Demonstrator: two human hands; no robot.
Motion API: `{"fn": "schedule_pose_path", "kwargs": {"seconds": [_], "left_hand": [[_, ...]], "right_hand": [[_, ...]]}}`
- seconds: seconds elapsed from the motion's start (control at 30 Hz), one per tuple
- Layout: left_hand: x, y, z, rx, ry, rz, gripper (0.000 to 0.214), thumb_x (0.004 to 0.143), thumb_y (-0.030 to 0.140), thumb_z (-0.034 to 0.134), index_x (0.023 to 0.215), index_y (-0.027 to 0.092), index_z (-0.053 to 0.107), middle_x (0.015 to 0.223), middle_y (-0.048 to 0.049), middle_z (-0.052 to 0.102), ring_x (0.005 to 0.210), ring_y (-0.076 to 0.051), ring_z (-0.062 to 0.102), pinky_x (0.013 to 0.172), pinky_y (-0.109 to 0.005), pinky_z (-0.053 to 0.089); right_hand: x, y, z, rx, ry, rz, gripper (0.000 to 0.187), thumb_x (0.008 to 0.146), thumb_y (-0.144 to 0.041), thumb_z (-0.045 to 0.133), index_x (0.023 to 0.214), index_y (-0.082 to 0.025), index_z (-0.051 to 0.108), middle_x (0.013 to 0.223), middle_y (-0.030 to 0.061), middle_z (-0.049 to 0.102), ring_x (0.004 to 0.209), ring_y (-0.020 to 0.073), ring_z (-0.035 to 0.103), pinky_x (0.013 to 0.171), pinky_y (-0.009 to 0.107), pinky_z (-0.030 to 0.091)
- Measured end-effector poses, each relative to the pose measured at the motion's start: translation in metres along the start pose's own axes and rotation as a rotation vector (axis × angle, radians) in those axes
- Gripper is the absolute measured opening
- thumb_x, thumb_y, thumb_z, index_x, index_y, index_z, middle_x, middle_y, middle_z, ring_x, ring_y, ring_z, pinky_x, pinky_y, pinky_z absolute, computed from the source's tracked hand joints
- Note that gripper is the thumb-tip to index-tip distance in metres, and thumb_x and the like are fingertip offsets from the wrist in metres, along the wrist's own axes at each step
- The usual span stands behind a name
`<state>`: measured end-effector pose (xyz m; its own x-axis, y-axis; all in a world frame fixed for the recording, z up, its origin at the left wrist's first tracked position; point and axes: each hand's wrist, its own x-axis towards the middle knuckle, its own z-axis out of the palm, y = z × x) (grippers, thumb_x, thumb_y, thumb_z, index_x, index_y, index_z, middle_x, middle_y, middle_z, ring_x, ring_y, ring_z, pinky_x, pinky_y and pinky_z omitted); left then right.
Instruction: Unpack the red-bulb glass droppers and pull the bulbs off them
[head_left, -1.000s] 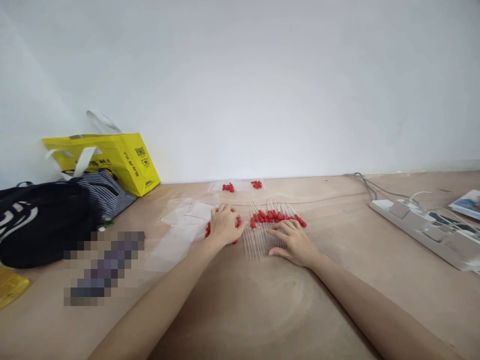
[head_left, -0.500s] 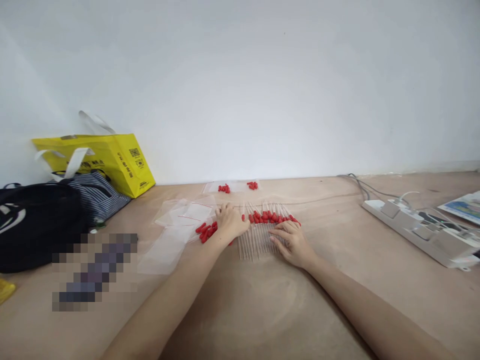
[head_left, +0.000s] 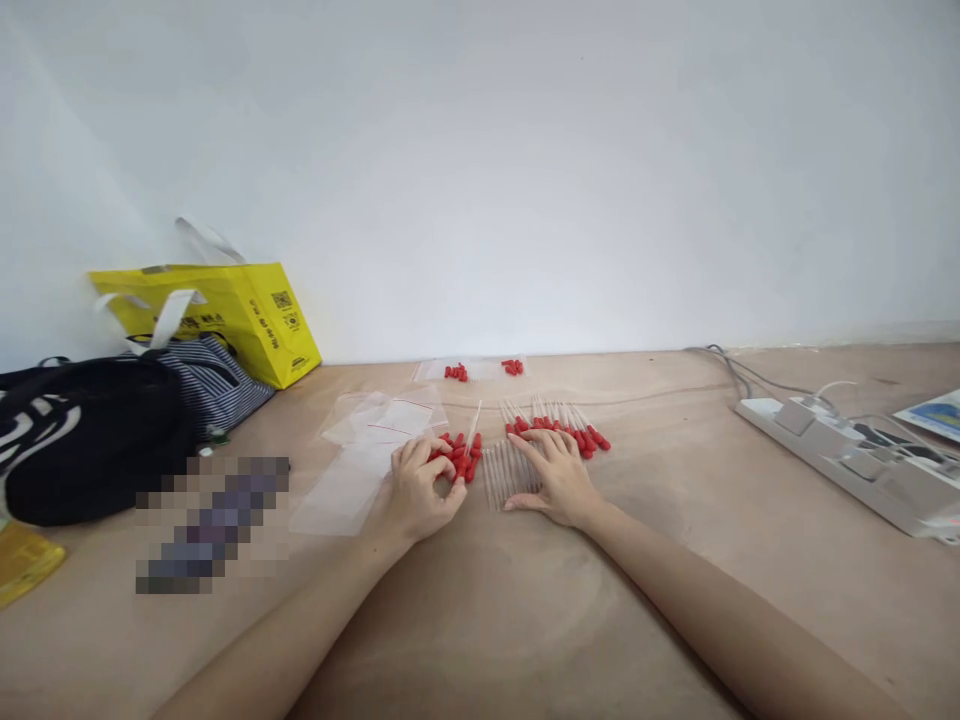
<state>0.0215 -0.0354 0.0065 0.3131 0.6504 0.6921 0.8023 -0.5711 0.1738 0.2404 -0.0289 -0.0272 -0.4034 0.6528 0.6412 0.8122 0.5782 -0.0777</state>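
Note:
Thumb and forefinger of my left hand (head_left: 424, 495) are closed on a dropper (head_left: 472, 432), a thin clear tube with a red rubber bulb, its tip pointing up and away. Just behind the fingers lies a pile of loose red bulbs (head_left: 454, 443). My right hand (head_left: 559, 478) is spread over a row of clear thin tubes (head_left: 496, 478), fingertips near the bulbs. Beyond it, a fanned row of droppers with red bulbs (head_left: 598, 437) lies with tips away from me. The hand covers part of both rows.
Clear zip bags (head_left: 341, 490) overlap left of the bulbs. Farther back, another bag (head_left: 484, 370) lies with red-bulbed items. A yellow bag (head_left: 281, 330), a black bag (head_left: 97, 440) and a striped bag (head_left: 221, 385) stand left. A power strip (head_left: 832, 460) with cables lies right.
My left hand has come back toward me and left of the tube row, and now pinches a dropper. My right hand has moved slightly left and spread over the tubes. The view has shifted slightly.

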Motion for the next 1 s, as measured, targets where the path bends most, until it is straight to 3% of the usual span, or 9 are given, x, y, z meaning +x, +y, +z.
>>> {"fn": "schedule_pose_path", "kwargs": {"seconds": [0.2,0.33,0.47,0.53,0.63,0.73,0.9,1.0], "left_hand": [[-0.002,0.005,0.004,-0.040,-0.022,0.211,0.003,0.059,0.018,0.054,0.056,0.018,0.053,0.086,-0.0041,0.059,0.083,-0.021,0.051,0.079,-0.039,0.036],[-0.003,0.006,0.005,-0.017,-0.009,0.319,0.003,0.059,0.018,0.054,0.060,0.018,0.056,0.088,-0.0052,0.060,0.082,-0.021,0.050,0.075,-0.039,0.038],[-0.004,0.006,0.007,0.005,0.024,0.391,0.004,0.061,0.017,0.053,0.061,0.018,0.057,0.087,-0.0056,0.061,0.085,-0.022,0.051,0.076,-0.039,0.040],[-0.004,0.005,0.008,-0.002,0.035,0.399,0.004,0.062,0.017,0.054,0.061,0.018,0.058,0.087,-0.0057,0.062,0.086,-0.022,0.052,0.078,-0.039,0.041],[-0.004,0.004,0.013,-0.025,0.034,0.386,0.007,0.068,0.019,0.055,0.069,0.017,0.061,0.095,-0.0068,0.062,0.094,-0.023,0.051,0.086,-0.041,0.040],[-0.004,0.002,0.021,-0.026,-0.001,0.403,0.013,0.077,0.021,0.052,0.083,0.017,0.062,0.106,-0.0070,0.060,0.108,-0.023,0.047,0.094,-0.043,0.035],[-0.004,0.002,0.032,-0.041,-0.030,0.427,0.018,0.084,0.015,0.043,0.091,0.016,0.059,0.099,-0.0031,0.065,0.106,-0.019,0.051,0.097,-0.044,0.033],[-0.003,0.005,0.034,-0.045,-0.038,0.429,0.019,0.085,0.014,0.040,0.091,0.015,0.058,0.099,-0.0038,0.065,0.105,-0.019,0.052,0.097,-0.045,0.033]], "right_hand": [[-0.008,-0.004,-0.011,-0.015,0.184,-0.009,0.065,0.073,-0.056,0.049,0.123,-0.016,0.040,0.114,0.0133,0.050,0.106,0.0238,0.042,0.092,0.042,0.027],[-0.006,-0.010,-0.014,-0.064,0.190,-0.112,0.045,0.077,-0.046,0.051,0.116,-0.022,0.049,0.118,0.0095,0.050,0.110,0.0229,0.041,0.096,0.044,0.020],[-0.002,-0.011,-0.008,-0.041,0.184,-0.234,0.022,0.080,-0.035,0.053,0.099,-0.026,0.058,0.089,0.0002,0.064,0.097,0.0175,0.050,0.097,0.045,0.013],[-0.002,-0.010,-0.004,-0.038,0.199,-0.243,0.015,0.082,-0.029,0.051,0.093,-0.026,0.060,0.070,-0.0036,0.064,0.085,0.0139,0.054,0.096,0.044,0.013],[-0.002,-0.009,-0.001,-0.047,0.204,-0.207,0.013,0.083,-0.025,0.050,0.088,-0.026,0.062,0.058,-0.0055,0.060,0.073,0.0112,0.053,0.094,0.042,0.013],[-0.003,-0.009,0.000,-0.044,0.188,-0.154,0.013,0.082,-0.027,0.051,0.087,-0.027,0.062,0.060,-0.0049,0.061,0.072,0.0116,0.051,0.093,0.042,0.013],[-0.004,-0.014,0.000,-0.085,0.179,-0.054,0.010,0.081,-0.028,0.053,0.084,-0.029,0.063,0.062,-0.0047,0.063,0.077,0.0137,0.049,0.092,0.044,0.010],[-0.004,-0.017,0.000,-0.123,0.170,-0.077,0.011,0.081,-0.027,0.052,0.084,-0.028,0.062,0.060,-0.0047,0.061,0.075,0.0137,0.048,0.092,0.045,0.009]]}}
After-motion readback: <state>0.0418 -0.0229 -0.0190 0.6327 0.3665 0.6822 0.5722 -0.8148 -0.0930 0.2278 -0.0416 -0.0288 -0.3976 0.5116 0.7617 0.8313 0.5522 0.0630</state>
